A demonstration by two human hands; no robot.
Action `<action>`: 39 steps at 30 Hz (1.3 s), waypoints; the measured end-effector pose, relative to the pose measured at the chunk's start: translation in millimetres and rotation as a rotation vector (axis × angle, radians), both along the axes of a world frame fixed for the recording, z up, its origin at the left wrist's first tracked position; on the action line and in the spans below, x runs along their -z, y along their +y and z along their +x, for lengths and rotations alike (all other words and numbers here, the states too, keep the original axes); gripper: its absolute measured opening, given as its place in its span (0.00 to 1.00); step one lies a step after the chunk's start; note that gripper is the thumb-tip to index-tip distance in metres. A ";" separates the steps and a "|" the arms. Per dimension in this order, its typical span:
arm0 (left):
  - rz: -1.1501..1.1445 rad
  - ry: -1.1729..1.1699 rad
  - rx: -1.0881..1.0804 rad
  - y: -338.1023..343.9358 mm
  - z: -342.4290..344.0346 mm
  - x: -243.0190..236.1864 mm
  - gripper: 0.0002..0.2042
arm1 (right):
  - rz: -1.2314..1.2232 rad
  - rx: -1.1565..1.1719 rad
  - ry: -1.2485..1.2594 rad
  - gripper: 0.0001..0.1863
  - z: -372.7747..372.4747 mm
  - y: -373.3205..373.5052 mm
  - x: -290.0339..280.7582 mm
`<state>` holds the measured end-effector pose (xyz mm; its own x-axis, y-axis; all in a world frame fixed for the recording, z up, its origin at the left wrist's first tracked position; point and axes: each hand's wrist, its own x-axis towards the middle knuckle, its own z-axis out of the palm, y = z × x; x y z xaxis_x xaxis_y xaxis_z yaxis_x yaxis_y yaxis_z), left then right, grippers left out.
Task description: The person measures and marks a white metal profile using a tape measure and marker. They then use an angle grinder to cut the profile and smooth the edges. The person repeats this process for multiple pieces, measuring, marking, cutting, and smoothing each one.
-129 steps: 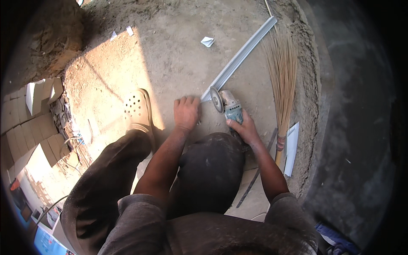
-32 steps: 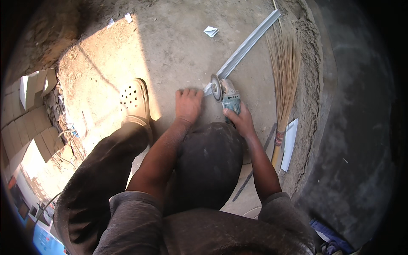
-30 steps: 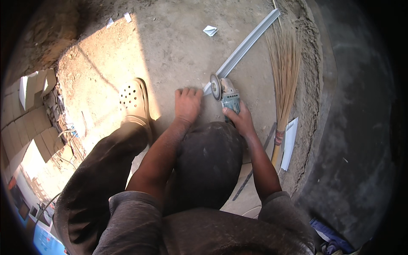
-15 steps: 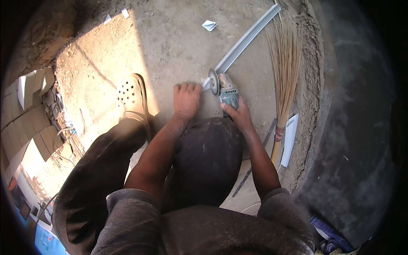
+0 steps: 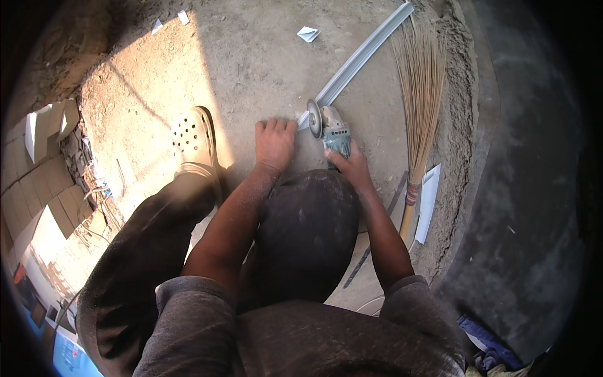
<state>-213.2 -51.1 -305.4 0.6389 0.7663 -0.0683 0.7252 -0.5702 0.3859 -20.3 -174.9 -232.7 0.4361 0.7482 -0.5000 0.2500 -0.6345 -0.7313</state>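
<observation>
Strip (image 5: 364, 55): smooth, lengthwise ridges, slight sheen; plastic or metal unclear. Grinder (image 5: 337, 134): plastic-look body, dull metal head. Disc (image 5: 315, 119): matt. Broom (image 5: 419, 94): dry fibre bristles. Ground (image 5: 264, 63): rough, dusty. Clog (image 5: 201, 147): matt, rubbery.

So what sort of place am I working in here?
Likely a building or renovation site: the right hand holds an angle grinder, a long pale grooved strip lies at its disc, and the ground is rough and dusty.

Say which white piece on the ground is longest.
The grooved strip running from beside the grinder to the broom bristles; the piece beside the broom handle, folded scrap and two upper-left chips are much shorter.
</observation>
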 end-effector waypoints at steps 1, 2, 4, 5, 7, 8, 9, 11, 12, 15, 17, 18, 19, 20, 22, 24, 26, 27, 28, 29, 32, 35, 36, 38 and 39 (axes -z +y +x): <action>0.001 -0.005 -0.004 0.0 -0.1 0.7 0.09 | 0.001 -0.004 -0.004 0.38 0.3 0.5 0.3; 0.002 -0.009 -0.008 -0.1 -0.3 1.4 0.09 | -0.006 -0.006 -0.009 0.38 0.5 0.9 0.5; -0.007 -0.011 -0.005 0.0 0.3 1.1 0.09 | -0.022 -0.008 -0.020 0.38 1.7 0.7 1.6; -0.011 -0.012 -0.004 0.1 0.5 0.9 0.09 | -0.020 -0.008 -0.018 0.38 2.4 0.7 2.1; -0.017 -0.009 -0.002 0.4 -0.1 1.1 0.09 | -0.015 -0.010 -0.011 0.38 1.5 3.6 0.6; -0.020 -0.007 -0.002 0.5 -0.3 1.2 0.10 | -0.015 -0.010 -0.015 0.38 1.2 5.0 -0.4; -0.020 -0.006 0.000 0.5 -0.5 1.4 0.10 | -0.015 -0.009 -0.020 0.38 1.0 5.8 -0.9; -0.019 -0.004 0.002 0.7 -0.7 1.6 0.10 | -0.019 -0.009 -0.024 0.38 1.1 6.7 -0.6; -0.019 -0.004 0.003 0.7 -0.5 1.0 0.10 | -0.023 -0.008 -0.023 0.38 1.7 6.5 0.4; -0.017 -0.004 0.003 0.8 -0.4 -1.0 0.10 | -0.024 -0.002 -0.014 0.38 1.9 5.4 2.4; -0.014 -0.004 0.003 1.1 -0.9 -2.3 0.10 | -0.030 -0.004 -0.015 0.38 1.9 5.6 2.2; -0.012 -0.005 0.003 1.0 -0.7 -2.3 0.09 | -0.037 -0.009 -0.020 0.38 2.6 5.1 2.9; -0.011 -0.006 0.004 0.8 -0.3 -2.2 0.09 | -0.043 -0.014 -0.025 0.38 3.2 4.6 3.7; -0.009 -0.006 0.004 0.6 0.1 -2.2 0.09 | -0.037 -0.016 -0.022 0.38 3.6 4.0 4.6; 0.054 -0.064 -0.012 -0.3 0.4 -0.2 0.05 | -0.023 -0.020 -0.015 0.38 3.5 3.9 5.8; 0.088 -0.089 -0.020 -0.7 0.7 1.7 0.03 | -0.044 -0.020 0.001 0.35 3.5 3.4 5.9; 0.091 -0.082 -0.020 -0.6 0.6 3.2 0.03 | -0.056 -0.021 0.009 0.34 3.0 3.6 5.8; 0.088 -0.076 -0.017 -0.5 0.9 2.9 0.03 | -0.055 -0.019 0.008 0.34 2.8 2.8 6.9; 0.084 -0.071 -0.014 -0.4 1.2 2.5 0.04 | -0.053 -0.018 0.007 0.34 2.7 2.0 7.8; 0.081 -0.065 -0.011 -0.4 1.4 1.9 0.04 | -0.044 -0.013 0.002 0.35 2.9 1.1 8.4; 0.064 -0.052 -0.009 0.2 1.0 1.5 0.04 | -0.039 -0.001 -0.011 0.39 1.1 1.5 7.7; 0.061 -0.054 -0.012 0.1 0.3 1.7 0.04 | -0.057 0.017 -0.015 0.39 -2.7 3.0 5.2; 0.064 -0.051 -0.011 0.1 0.1 1.7 0.04 | -0.063 0.024 -0.012 0.39 -4.1 3.7 3.9; 0.069 -0.044 -0.009 -0.1 -0.5 1.7 0.04 | -0.079 0.024 -0.018 0.39 -5.4 4.7 4.3; 0.075 -0.048 -0.016 -0.3 -0.3 2.7 0.04 | -0.086 0.016 -0.028 0.38 -5.3 5.7 7.0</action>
<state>-213.5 -51.5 -308.1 0.6276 0.7783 0.0198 0.7162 -0.5871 0.3772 -25.7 -169.2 -239.7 0.4623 0.6957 -0.5498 0.2592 -0.6990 -0.6664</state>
